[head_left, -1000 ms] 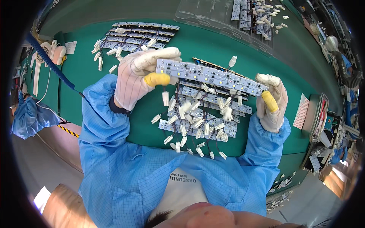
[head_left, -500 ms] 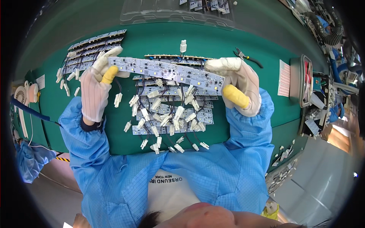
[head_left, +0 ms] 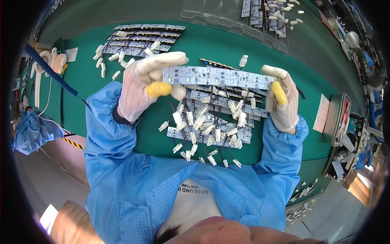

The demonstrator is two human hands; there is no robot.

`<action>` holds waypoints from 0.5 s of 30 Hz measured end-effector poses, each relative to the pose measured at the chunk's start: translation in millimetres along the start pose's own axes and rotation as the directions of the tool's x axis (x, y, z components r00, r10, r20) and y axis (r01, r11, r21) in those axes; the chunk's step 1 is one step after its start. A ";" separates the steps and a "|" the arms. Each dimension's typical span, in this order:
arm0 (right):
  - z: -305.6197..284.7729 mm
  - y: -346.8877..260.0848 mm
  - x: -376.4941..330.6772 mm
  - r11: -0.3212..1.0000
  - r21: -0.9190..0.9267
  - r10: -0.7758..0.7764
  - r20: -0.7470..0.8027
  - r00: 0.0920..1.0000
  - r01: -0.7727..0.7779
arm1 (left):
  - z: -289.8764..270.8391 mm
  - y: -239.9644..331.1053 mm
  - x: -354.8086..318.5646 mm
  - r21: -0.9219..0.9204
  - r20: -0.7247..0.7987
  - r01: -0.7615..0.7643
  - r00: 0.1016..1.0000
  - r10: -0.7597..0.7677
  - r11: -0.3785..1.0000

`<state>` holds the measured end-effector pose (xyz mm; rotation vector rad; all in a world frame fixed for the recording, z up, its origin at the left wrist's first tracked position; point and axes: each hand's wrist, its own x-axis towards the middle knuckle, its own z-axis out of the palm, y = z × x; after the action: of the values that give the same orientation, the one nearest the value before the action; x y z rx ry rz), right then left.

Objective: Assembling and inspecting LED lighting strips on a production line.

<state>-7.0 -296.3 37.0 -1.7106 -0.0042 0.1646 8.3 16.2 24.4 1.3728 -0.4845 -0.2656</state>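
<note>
My left hand: the gloved left hand [head_left: 140, 83] pinches one end of a pale LED strip board [head_left: 219, 77], its thumb in a yellow cover [head_left: 159, 89] below, the fingers reaching along the top edge.
My right hand: the gloved right hand [head_left: 281, 97] grips the opposite end between thumb and fingers, its thumb likewise in yellow.
The LED strip: held lengthwise between my two hands, over the far side of the board pile, its component face with small yellowish squares in my view.
The pile below: a pile of strip boards [head_left: 175, 133] lies on the green worktop [head_left: 158, 150] between my blue sleeves [head_left: 111, 126], tangled with dark wires and white connectors [head_left: 199, 122].
Behind the strip: the edge of another board [head_left: 209, 63] shows, mostly hidden, a white plug [head_left: 243, 61] jutting up beyond it.
Back left: more strip boards [head_left: 150, 28] lie in a row, white plugs spilling toward me.
Back right: a clear plastic tray [head_left: 203, 16] stands near further boards [head_left: 256, 10] and loose plugs.
Far right: a sheet [head_left: 322, 113] dotted in red lies beside a metal tin [head_left: 339, 120].
Far left: a white fan [head_left: 48, 59] sits near a blue cord [head_left: 48, 67].
</note>
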 end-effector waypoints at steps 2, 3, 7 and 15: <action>-1.5 13.2 1.6 0.968 0.176 -0.187 0.016 0.982 0.181 | -4.7 -1.1 5.2 0.090 -0.041 0.055 0.998 -0.051 0.994; -2.2 5.0 0.9 0.983 0.093 -0.161 0.018 0.987 0.158 | -5.9 -1.4 6.2 0.087 -0.072 0.094 0.994 -0.088 0.992; -18.9 3.9 -4.8 0.997 0.048 -0.061 0.066 0.996 0.058 | 0.4 -8.8 7.6 0.240 -0.168 0.130 0.982 -0.090 0.962; -7.2 -4.9 -14.5 0.969 0.230 -0.129 0.133 0.983 0.096 | 1.2 -14.2 23.2 0.578 -0.169 -0.025 0.974 0.150 0.815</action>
<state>-20.1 -304.1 44.4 -1.4672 -0.1865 0.1988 29.4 1.9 14.8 1.9405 -0.4696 0.1209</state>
